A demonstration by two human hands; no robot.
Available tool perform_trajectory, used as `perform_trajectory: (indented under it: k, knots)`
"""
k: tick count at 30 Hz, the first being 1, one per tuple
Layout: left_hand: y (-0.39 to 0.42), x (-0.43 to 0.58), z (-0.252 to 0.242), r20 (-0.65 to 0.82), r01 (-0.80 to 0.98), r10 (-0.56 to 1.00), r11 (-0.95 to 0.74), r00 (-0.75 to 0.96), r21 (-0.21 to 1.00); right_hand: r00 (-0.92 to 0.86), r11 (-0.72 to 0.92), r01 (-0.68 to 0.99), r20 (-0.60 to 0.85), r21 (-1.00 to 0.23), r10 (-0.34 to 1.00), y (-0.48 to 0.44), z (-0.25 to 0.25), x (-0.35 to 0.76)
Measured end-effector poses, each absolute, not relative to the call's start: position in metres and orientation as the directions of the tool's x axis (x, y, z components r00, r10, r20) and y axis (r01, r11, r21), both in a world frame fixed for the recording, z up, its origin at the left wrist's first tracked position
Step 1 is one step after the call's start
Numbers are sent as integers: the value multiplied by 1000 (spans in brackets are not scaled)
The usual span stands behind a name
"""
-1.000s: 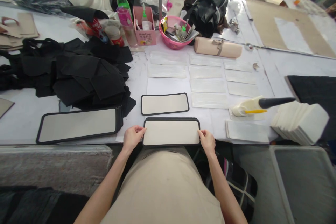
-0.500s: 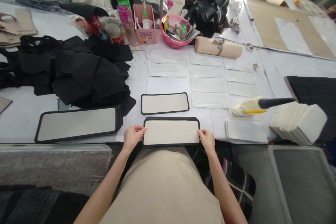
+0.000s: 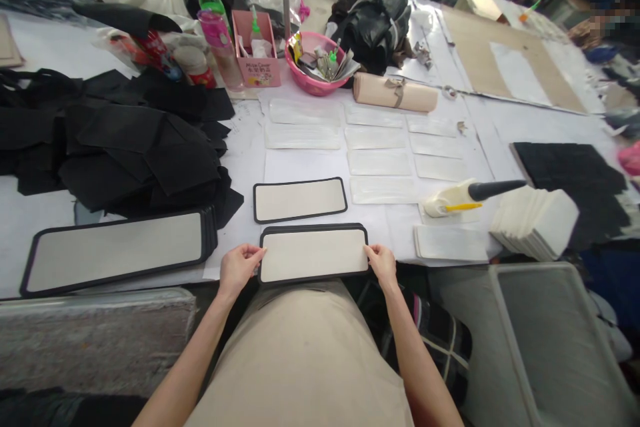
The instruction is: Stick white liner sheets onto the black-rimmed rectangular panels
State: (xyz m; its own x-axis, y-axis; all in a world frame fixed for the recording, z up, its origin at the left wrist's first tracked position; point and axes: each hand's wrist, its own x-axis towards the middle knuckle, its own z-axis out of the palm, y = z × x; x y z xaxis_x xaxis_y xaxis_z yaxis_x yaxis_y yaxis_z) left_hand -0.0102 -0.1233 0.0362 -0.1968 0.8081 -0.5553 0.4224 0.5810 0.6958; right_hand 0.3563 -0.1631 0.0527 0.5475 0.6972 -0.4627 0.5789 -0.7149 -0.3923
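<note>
A white rectangular panel with a black border point(image 3: 314, 256) lies before me at the table's front edge, on top of others like it. My left hand point(image 3: 241, 268) pinches its left end between thumb and fingers. At the opposite end, my right hand point(image 3: 382, 264) is closed on the right edge in the same way. Just beyond sits a single matching panel point(image 3: 300, 201), apart from the stack. Further left lies a stack of longer black-bordered panels point(image 3: 117, 250).
A heap of black pieces point(image 3: 120, 140) covers the left side. Right of centre are rows of whitish strips point(image 3: 381, 163), a cream container with a brush point(image 3: 447, 199) and stacked white pieces point(image 3: 535, 220). Behind stand a pink basin point(image 3: 315, 83) and a pink box point(image 3: 257, 73).
The head view has turned to the right, so the whole scene sits further left. Both hands keep their hold on the panel's ends, with no clear movement against the table.
</note>
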Motion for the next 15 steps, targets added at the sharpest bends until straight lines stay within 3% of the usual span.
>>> perform_trajectory:
  k: [15]
  knots:
    - [-123, -10, 35, -551, 454, 811, 573, -196, 683, 566, -724, 584, -456, -366, 687, -164, 52, 353]
